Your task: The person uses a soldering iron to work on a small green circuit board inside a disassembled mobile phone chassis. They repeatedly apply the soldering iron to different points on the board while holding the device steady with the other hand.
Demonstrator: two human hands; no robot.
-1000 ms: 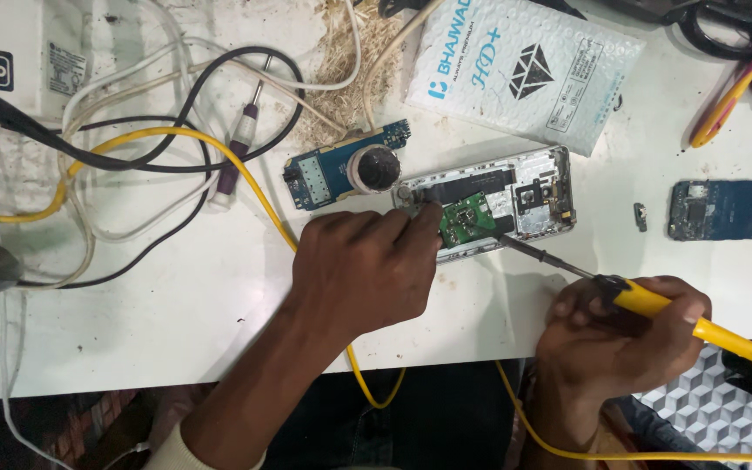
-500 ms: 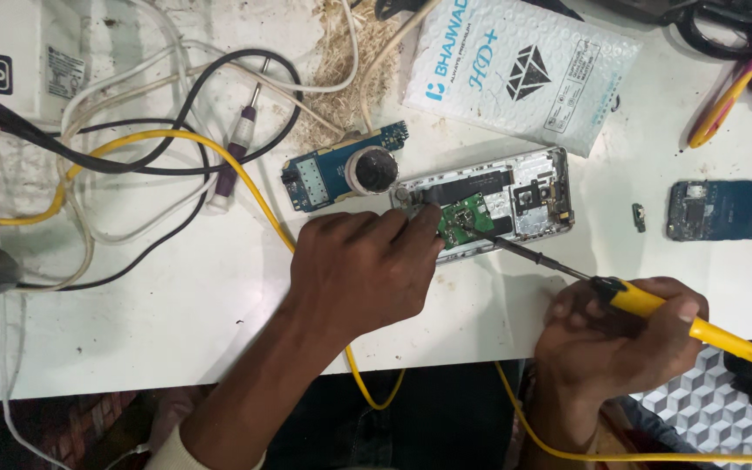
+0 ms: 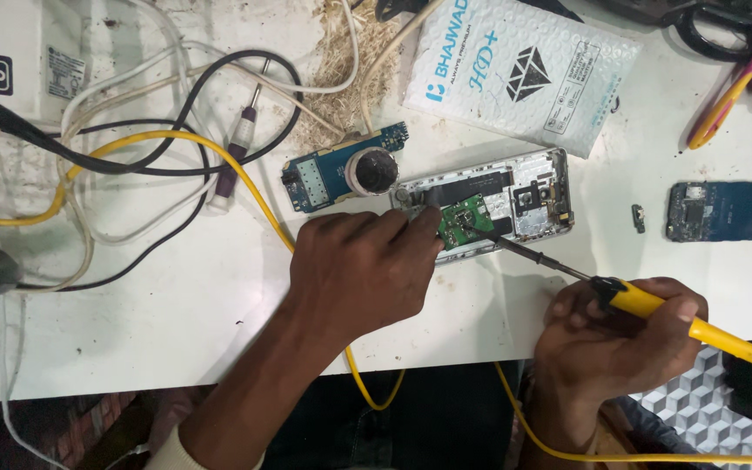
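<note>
Opened silver phone chassis (image 3: pixel 515 204), green circuit board exposed: left hand (image 3: pixel 363 270) pinches its near edge while right hand (image 3: pixel 620 335) grips yellow-handled soldering iron (image 3: pixel 654 309), tip on board; reassembly apparently outstanding.

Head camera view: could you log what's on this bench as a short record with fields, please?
Left hand: presses on the opened phone, fingers beside its green board
Right hand: grips a yellow-handled soldering iron, tip on the green board
Surface: white table
Nearby: blue circuit board, second blue board, white padded pouch, tangled cables
</note>
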